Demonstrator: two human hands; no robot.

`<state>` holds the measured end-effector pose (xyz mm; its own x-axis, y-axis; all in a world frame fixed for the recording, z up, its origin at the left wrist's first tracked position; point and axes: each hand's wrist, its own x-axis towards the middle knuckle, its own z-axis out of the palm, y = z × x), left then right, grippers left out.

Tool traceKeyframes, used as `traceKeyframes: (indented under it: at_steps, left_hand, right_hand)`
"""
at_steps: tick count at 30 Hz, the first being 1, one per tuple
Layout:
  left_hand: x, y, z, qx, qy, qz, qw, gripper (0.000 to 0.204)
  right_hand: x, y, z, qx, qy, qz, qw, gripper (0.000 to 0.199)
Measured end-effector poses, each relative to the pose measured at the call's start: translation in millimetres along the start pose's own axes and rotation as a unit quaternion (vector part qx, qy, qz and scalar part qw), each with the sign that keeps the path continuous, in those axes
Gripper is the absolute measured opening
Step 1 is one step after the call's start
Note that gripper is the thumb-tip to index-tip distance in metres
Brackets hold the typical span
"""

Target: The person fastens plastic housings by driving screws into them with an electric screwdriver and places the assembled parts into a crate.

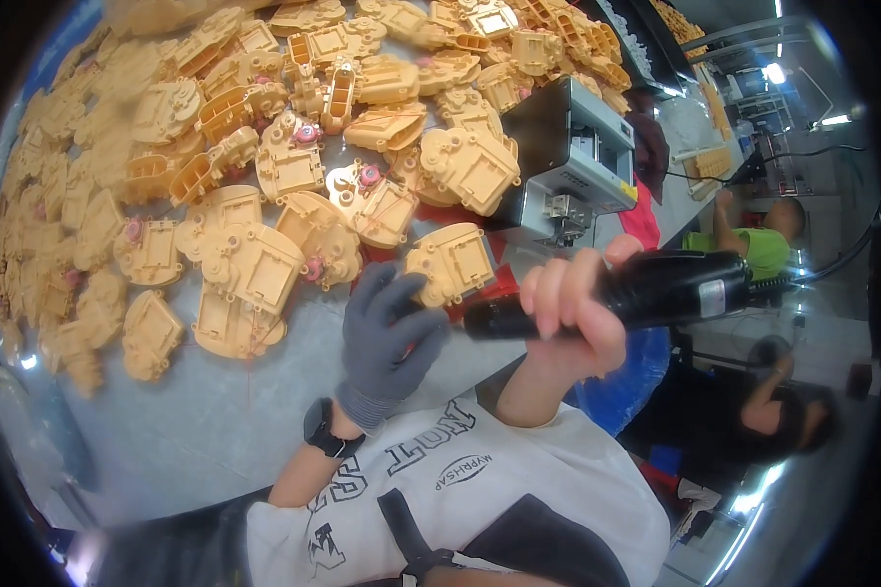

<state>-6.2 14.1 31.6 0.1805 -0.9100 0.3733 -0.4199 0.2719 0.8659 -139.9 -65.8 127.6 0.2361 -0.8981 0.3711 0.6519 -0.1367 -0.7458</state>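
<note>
My left hand (pixel 390 338), in a grey glove, grips the lower edge of a yellow plastic housing (pixel 452 262) near the table's front edge. My right hand (pixel 578 303), bare, is closed around a black electric screwdriver (pixel 646 289) held level, its nose pointing left toward the housing. The tip of the tool is hidden behind my gloved fingers. A black watch (pixel 321 428) sits on my left wrist.
Several yellow plastic housings (pixel 264 147), some with pink gears, lie heaped across the grey table (pixel 206 421). A grey boxy machine (pixel 578 161) stands just behind my hands. Other people (pixel 754 245) are at the right, past the table edge.
</note>
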Motion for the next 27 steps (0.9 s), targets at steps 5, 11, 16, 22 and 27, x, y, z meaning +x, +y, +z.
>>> traceKeyframes:
  at_steps: [5, 11, 16, 22, 27]
  left_hand:
    - [0.4, 1.0, -0.4, -0.003, -0.003, 0.000, 1.000, 0.025]
    - [-2.0, -3.1, 2.0, -0.002, 0.015, 0.016, 1.000, 0.025]
    - [-3.0, -4.6, 1.0, -0.017, 0.019, 0.019, 0.999, 0.025]
    - [-1.3, -3.3, 0.7, -0.038, 0.029, 0.018, 0.999, 0.024]
    - [-1.4, -2.4, 0.1, -0.041, 0.031, 0.011, 0.999, 0.024]
  right_hand:
    - [0.7, -0.5, 0.8, -0.009, -0.005, -0.003, 1.000, 0.045]
    - [1.6, -0.4, -1.9, -0.023, -0.027, -0.002, 0.999, 0.041]
    - [1.2, -0.1, -0.6, 0.003, -0.002, 0.007, 1.000, 0.045]
    - [1.3, -0.6, -1.6, 0.020, 0.003, 0.022, 1.000, 0.045]
    - [0.9, -1.2, -0.6, 0.024, 0.011, 0.028, 0.999, 0.046]
